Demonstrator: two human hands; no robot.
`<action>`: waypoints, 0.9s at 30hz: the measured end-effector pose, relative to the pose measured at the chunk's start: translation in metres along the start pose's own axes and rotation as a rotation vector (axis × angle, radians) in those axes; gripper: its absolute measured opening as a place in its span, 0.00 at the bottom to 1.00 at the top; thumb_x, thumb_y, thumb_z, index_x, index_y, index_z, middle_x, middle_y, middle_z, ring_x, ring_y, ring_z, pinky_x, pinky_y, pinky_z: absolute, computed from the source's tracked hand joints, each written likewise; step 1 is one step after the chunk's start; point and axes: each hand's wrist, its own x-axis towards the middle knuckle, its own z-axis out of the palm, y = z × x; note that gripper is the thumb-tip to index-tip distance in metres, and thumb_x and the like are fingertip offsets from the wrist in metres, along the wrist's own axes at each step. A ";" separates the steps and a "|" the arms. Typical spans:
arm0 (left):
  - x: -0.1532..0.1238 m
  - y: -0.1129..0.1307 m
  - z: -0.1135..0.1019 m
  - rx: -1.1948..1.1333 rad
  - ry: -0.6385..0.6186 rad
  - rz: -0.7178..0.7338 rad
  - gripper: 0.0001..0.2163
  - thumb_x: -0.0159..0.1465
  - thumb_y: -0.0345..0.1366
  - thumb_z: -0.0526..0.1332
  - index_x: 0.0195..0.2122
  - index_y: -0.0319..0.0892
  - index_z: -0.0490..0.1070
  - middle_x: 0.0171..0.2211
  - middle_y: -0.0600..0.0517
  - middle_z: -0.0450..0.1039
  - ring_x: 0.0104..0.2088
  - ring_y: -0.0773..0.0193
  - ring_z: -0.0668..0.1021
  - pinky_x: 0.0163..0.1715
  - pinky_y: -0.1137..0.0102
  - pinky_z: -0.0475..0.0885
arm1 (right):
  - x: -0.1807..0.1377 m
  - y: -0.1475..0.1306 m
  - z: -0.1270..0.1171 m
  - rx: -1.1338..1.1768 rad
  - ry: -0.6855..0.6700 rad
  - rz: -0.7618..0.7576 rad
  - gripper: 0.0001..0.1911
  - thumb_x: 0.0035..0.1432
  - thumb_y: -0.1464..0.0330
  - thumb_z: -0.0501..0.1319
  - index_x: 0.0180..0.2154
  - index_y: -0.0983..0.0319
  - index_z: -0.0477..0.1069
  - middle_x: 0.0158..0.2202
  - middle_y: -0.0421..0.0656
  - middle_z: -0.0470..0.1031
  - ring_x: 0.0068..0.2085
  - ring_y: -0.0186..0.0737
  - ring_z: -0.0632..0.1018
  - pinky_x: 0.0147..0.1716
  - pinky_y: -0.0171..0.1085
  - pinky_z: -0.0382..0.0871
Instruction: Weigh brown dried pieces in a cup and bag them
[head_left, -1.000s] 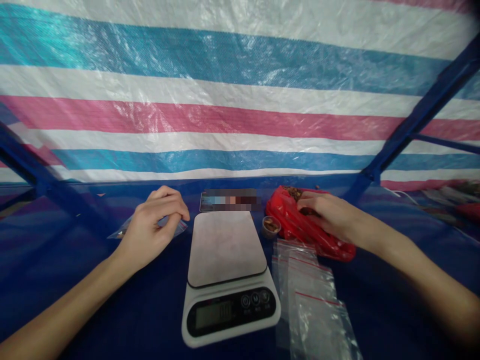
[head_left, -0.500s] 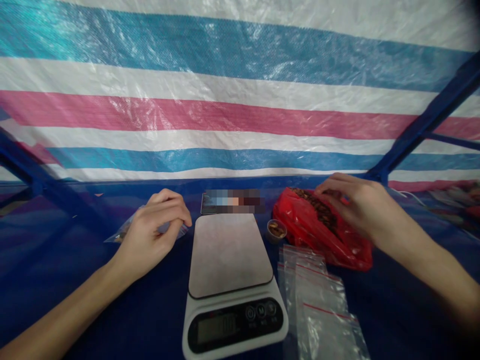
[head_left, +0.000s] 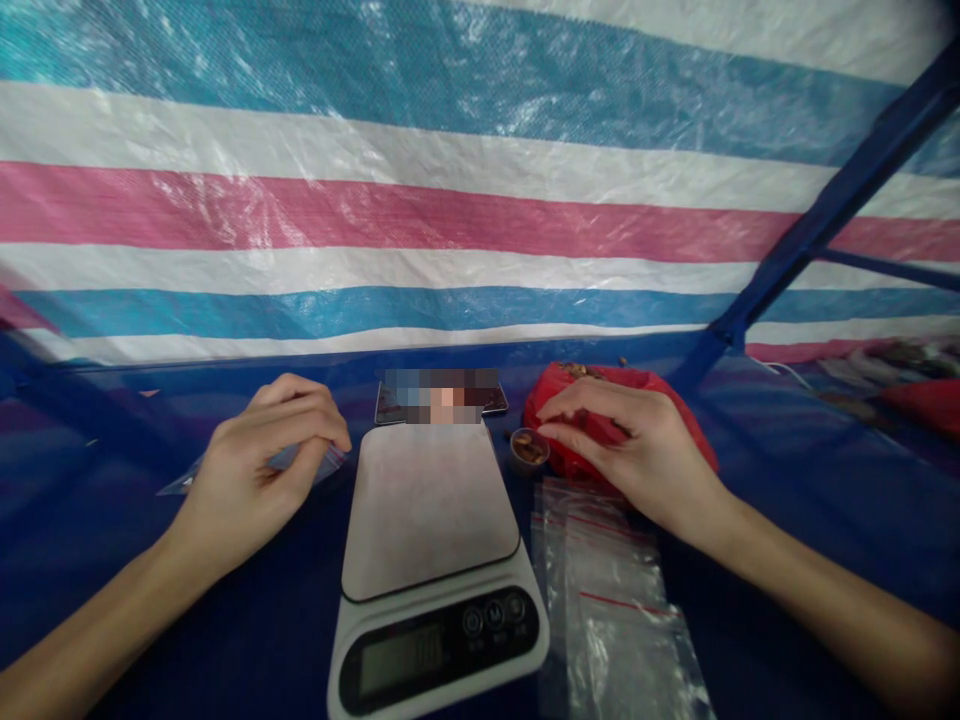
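My left hand (head_left: 262,460) is left of a white kitchen scale (head_left: 431,510), its fingers curled and thumb close to the forefinger. A clear zip bag (head_left: 180,482) lies behind and under it; whether the fingers grip it is unclear. Right of the scale, my right hand (head_left: 645,450) is in front of an open red plastic bag (head_left: 679,405) holding brown dried pieces (head_left: 576,370). Its thumb and forefinger come together beside a small clear cup (head_left: 529,462) with brown pieces in it. Anything between those fingertips is too small to make out.
Several clear zip bags with red seals (head_left: 600,560) overlap right of the scale. A phone (head_left: 390,405) with its screen blurred out lies behind the scale. Blue frame bars (head_left: 795,240) and a striped plastic sheet (head_left: 420,220) stand behind the blue surface. More red bags (head_left: 926,405) lie far right.
My right hand has come out of the red bag and moved left to the small cup. My left hand keeps its curled pose by the zip bag. The whole view has shifted a little.
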 end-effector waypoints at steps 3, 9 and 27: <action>-0.001 -0.001 0.000 -0.014 -0.005 -0.001 0.13 0.68 0.25 0.57 0.31 0.51 0.75 0.30 0.57 0.79 0.40 0.59 0.77 0.45 0.61 0.71 | 0.000 0.000 0.004 0.042 0.014 0.032 0.03 0.64 0.69 0.72 0.37 0.60 0.80 0.36 0.40 0.84 0.37 0.40 0.83 0.41 0.36 0.76; -0.001 -0.001 0.000 -0.013 0.000 0.000 0.13 0.67 0.26 0.58 0.30 0.50 0.76 0.30 0.56 0.79 0.39 0.59 0.78 0.45 0.61 0.72 | 0.003 0.002 0.005 0.035 0.010 0.092 0.06 0.70 0.67 0.66 0.39 0.59 0.82 0.38 0.42 0.86 0.39 0.41 0.84 0.43 0.38 0.76; -0.002 -0.005 -0.004 0.077 -0.030 0.017 0.13 0.70 0.24 0.57 0.31 0.44 0.76 0.32 0.54 0.78 0.43 0.62 0.77 0.46 0.67 0.70 | 0.007 0.037 0.028 -0.254 -0.192 -0.060 0.08 0.63 0.78 0.70 0.37 0.59 0.85 0.39 0.45 0.78 0.42 0.46 0.77 0.42 0.43 0.74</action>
